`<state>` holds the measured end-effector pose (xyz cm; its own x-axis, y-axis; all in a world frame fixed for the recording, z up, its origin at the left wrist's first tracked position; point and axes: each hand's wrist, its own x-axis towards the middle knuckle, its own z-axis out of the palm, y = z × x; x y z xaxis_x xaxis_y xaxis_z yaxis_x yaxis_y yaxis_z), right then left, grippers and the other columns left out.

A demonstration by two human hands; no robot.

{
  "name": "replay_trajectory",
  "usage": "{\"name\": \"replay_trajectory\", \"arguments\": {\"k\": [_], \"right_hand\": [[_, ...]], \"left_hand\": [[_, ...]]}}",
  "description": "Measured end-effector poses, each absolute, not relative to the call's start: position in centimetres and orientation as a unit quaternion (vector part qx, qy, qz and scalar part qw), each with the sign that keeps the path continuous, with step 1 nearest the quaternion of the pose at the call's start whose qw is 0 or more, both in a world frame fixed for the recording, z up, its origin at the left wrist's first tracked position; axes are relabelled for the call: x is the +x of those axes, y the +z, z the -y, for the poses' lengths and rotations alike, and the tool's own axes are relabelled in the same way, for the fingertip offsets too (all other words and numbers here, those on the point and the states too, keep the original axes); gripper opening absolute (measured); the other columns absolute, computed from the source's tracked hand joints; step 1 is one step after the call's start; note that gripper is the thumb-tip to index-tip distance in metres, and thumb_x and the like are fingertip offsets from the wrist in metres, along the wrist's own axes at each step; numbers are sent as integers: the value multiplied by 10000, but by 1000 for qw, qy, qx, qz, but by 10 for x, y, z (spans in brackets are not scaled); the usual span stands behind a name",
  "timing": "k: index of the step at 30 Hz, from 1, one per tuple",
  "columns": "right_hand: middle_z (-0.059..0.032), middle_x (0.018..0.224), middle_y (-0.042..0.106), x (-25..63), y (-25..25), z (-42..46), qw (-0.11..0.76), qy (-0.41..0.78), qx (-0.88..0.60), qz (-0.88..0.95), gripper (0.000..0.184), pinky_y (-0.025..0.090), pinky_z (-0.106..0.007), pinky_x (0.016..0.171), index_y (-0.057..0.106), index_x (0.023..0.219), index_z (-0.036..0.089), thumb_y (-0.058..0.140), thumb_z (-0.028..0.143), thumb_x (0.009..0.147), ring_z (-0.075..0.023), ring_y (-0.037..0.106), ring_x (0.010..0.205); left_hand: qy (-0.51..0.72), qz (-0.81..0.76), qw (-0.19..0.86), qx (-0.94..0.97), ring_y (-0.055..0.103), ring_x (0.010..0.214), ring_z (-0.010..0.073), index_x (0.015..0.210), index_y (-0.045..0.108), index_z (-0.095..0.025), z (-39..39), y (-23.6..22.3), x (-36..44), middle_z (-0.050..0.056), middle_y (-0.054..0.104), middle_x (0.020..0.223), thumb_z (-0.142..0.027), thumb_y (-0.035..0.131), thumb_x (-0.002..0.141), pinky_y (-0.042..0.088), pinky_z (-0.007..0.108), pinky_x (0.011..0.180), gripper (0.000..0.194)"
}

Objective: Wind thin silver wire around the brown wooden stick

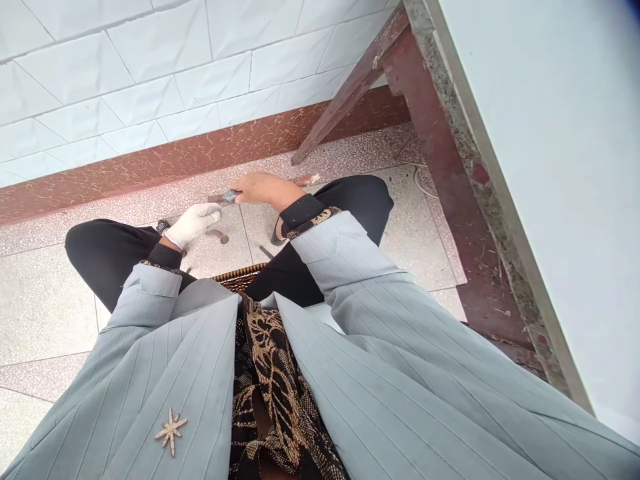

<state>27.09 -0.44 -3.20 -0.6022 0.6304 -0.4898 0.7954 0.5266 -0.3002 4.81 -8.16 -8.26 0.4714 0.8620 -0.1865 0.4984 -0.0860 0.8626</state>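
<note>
My left hand [193,223] wears a white knit glove. Its fingers are curled together, and whatever they may hold is hidden. My right hand [260,189] is bare and wrapped round a stick-like tool with a reddish-brown handle [306,180]. Just left of that fist, a grey coiled metal band [231,196] circles the tool, and a short brown end sticks out past it, above the gloved fingers. On the floor close below the glove lies a curved, rusty piece with a rounded end [218,235]. A small dark bar [266,252] rests nearer my lap.
A white tiled wall [140,73] with a red-brown skirting [200,147] runs along the front. At right stand a worn reddish wooden frame [440,167] with a slanted brace [350,87] and a pale tabletop [550,133]. A thin cable [423,183] lies beside it. My bent knees flank the tiled floor.
</note>
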Motion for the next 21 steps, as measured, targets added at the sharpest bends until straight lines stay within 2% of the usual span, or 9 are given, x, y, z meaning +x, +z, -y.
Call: {"name": "replay_trajectory", "arguments": {"k": [3, 6, 9, 11, 13, 16, 18, 21], "right_hand": [[-86, 873, 736, 267, -27, 11, 286, -357, 331, -825, 276, 393, -317, 687, 785, 1210, 109, 634, 219, 1008, -190, 626, 762], [2, 716, 625, 273, -17, 11, 285, -498, 244, -782, 262, 402, -274, 677, 758, 1237, 119, 626, 219, 1034, -132, 556, 662], [20, 746, 627, 289, -6, 7, 165, -582, 216, -766, 221, 421, -252, 710, 753, 1177, 149, 681, 292, 1025, -113, 570, 680], [30, 741, 618, 300, -1, 3, 46, -624, 233, -744, 161, 418, -228, 672, 727, 1063, 145, 686, 296, 1023, -86, 533, 634], [42, 699, 583, 308, 0, 0, -72, -659, 260, -702, 127, 387, -201, 595, 667, 949, 141, 642, 229, 1036, -59, 472, 567], [42, 641, 541, 310, -4, -3, -197, -659, 329, -647, 235, 338, -194, 518, 574, 822, 168, 593, 194, 1055, -54, 428, 522], [32, 634, 544, 306, -8, -4, -232, -628, 381, -638, 274, 337, -206, 508, 550, 808, 188, 613, 267, 1063, -72, 428, 534], [11, 669, 577, 298, -14, -6, -195, -554, 449, -673, 223, 371, -240, 549, 610, 876, 188, 654, 331, 1041, -106, 467, 580]], "left_hand": [[186, -490, 458, 718, 542, 734, 163, 841, 660, -171, 81, -81, 46, 12, 607, 774, -469, 561, 878, 435, 312, 709, 316], [214, -481, 508, 682, 552, 725, 164, 856, 662, -168, 81, -82, 45, 15, 610, 772, -565, 639, 850, 454, 314, 700, 397], [291, -463, 562, 620, 550, 684, 147, 914, 672, -169, 82, -85, 46, 22, 633, 774, -689, 727, 813, 444, 293, 654, 533], [328, -453, 588, 584, 483, 591, 120, 913, 669, -174, 82, -86, 48, -4, 577, 673, -726, 745, 816, 381, 269, 581, 566], [337, -432, 617, 565, 390, 517, 100, 895, 672, -175, 82, -84, 50, -40, 479, 576, -714, 753, 834, 301, 262, 531, 549], [321, -415, 639, 563, 337, 511, 91, 869, 680, -171, 83, -79, 53, -47, 450, 576, -675, 770, 837, 243, 266, 517, 513], [303, -425, 628, 577, 344, 535, 88, 839, 673, -167, 83, -75, 55, -33, 484, 623, -648, 771, 836, 252, 265, 528, 492], [275, -436, 591, 620, 376, 584, 96, 820, 660, -164, 84, -71, 57, -23, 506, 673, -581, 720, 864, 306, 265, 572, 424]]}}
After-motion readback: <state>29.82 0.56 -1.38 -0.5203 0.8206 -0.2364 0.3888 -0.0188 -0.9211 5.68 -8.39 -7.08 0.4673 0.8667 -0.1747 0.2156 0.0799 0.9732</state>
